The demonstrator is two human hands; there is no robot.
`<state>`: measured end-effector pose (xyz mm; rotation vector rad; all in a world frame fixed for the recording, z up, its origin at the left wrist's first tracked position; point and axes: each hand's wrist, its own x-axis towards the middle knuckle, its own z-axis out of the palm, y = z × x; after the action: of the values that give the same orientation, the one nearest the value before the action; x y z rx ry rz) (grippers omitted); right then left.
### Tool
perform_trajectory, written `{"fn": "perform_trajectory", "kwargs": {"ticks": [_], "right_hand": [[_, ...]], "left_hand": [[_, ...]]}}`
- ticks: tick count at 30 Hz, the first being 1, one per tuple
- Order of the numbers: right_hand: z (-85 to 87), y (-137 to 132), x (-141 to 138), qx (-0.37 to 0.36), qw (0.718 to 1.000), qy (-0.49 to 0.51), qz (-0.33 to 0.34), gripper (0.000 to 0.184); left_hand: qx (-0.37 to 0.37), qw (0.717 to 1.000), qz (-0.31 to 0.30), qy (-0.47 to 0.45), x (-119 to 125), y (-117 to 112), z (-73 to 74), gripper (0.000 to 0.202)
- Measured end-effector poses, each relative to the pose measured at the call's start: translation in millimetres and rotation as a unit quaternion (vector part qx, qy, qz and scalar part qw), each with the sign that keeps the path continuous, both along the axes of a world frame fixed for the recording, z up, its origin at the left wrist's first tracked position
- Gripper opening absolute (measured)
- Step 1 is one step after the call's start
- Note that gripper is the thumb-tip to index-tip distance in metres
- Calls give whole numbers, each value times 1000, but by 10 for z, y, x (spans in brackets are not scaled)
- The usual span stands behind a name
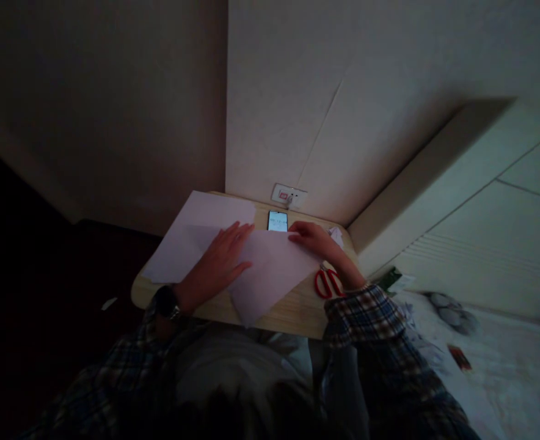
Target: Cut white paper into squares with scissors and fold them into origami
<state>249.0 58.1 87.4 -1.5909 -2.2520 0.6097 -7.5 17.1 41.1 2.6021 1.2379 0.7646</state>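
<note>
A folded sheet of white paper point(274, 269) lies on a small wooden table point(292, 315), one corner pointing toward me. My left hand point(224, 253) rests on its left part with the fingers stretched out. At its upper right edge, my right hand point(313, 238) pinches the paper between thumb and fingers. More white paper point(192, 211) spreads under and beyond my left hand at the table's left side. Red-handled scissors point(327, 282) lie by my right wrist, partly covered by the forearm.
A lit phone point(278, 221) lies at the table's back, below a wall socket point(289, 195) with a plug in it. A small piece of folded paper point(335, 236) sits behind my right hand. To the right is a bed point(517, 373) with a grey plush item point(451, 313).
</note>
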Motion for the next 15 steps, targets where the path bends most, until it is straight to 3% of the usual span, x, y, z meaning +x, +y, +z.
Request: {"fn": "perform_trajectory", "kwargs": {"ticks": [4, 6, 8, 12, 15], "right_hand": [[686, -105, -99, 84, 995, 9, 48, 11], [988, -194, -192, 153, 983, -22, 103, 12], [1219, -299, -295, 226, 962, -84, 127, 17], [1435, -497, -429, 367, 908, -197, 50, 24], [1427, -599, -406, 480, 865, -147, -14, 25]], "left_hand": [[70, 994, 53, -61, 223, 62, 543, 67], [45, 991, 43, -120, 334, 114, 743, 66], [-8, 984, 22, -174, 430, 166, 884, 45], [-71, 952, 29, -296, 555, 267, 1002, 12], [-90, 915, 49, -390, 593, 364, 983, 15]]}}
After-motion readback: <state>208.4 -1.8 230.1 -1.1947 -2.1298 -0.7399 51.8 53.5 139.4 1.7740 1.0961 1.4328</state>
